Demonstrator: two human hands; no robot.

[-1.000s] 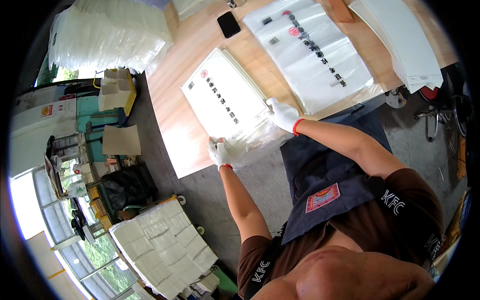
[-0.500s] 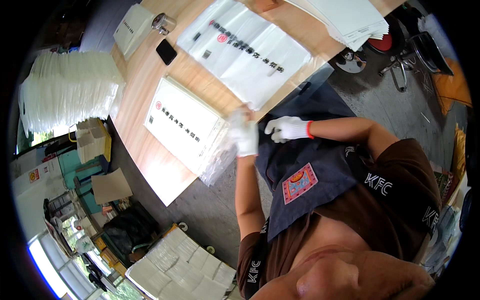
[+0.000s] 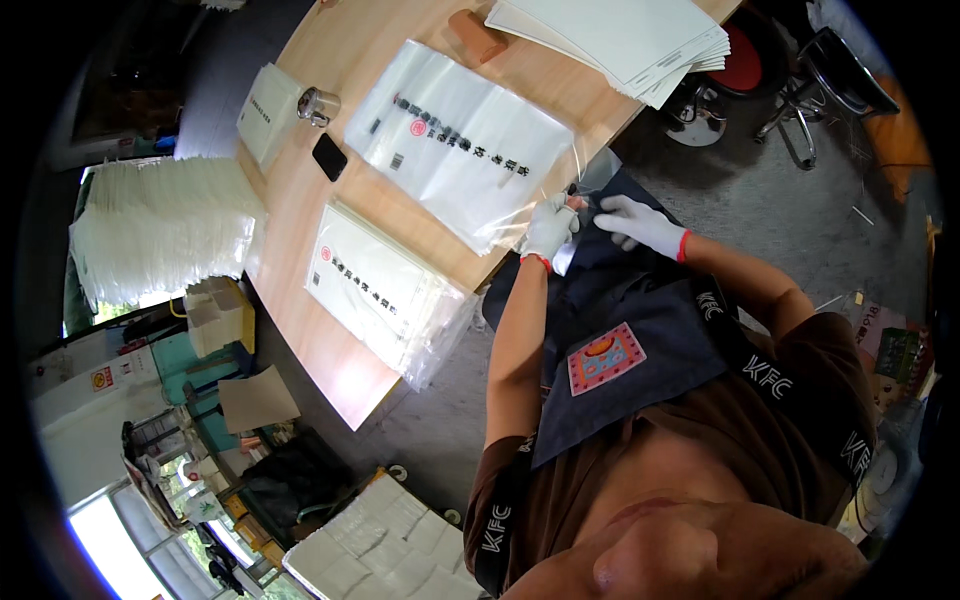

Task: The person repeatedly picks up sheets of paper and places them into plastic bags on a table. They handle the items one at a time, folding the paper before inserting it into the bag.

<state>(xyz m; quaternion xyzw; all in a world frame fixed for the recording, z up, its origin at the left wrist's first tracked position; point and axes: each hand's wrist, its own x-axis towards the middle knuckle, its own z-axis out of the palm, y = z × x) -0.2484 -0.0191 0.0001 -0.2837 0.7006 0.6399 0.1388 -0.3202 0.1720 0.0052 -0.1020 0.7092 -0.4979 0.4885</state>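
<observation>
My left hand [image 3: 548, 230], in a white glove with a red cuff, is at the table's near edge, beside the open end of a printed clear plastic bag [image 3: 455, 140]. Its fingers are closed, with bare fingertips showing; what they hold is too small to make out. Close by on the right, my right hand [image 3: 645, 226], gloved the same way, hovers over the dark apron [image 3: 640, 330] with fingers stretched apart and nothing visible in them. Left of the bag lies a stack of white printed packets [image 3: 365, 280] in clear plastic, its loose film overhanging the table edge.
A phone [image 3: 329, 157], a metal cup [image 3: 318, 106] and another packet stack [image 3: 268, 115] are at the table's far left. An orange-brown block [image 3: 478, 36] and white sheets [image 3: 620, 40] sit at the far side. Tall piled bags [image 3: 165, 230] stand left; a wheeled chair [image 3: 840, 75] stands right.
My left hand has moved right and away from the packet stack, to the bag's open end. My right hand has shifted right and its fingers have spread. The whole view has tilted slightly.
</observation>
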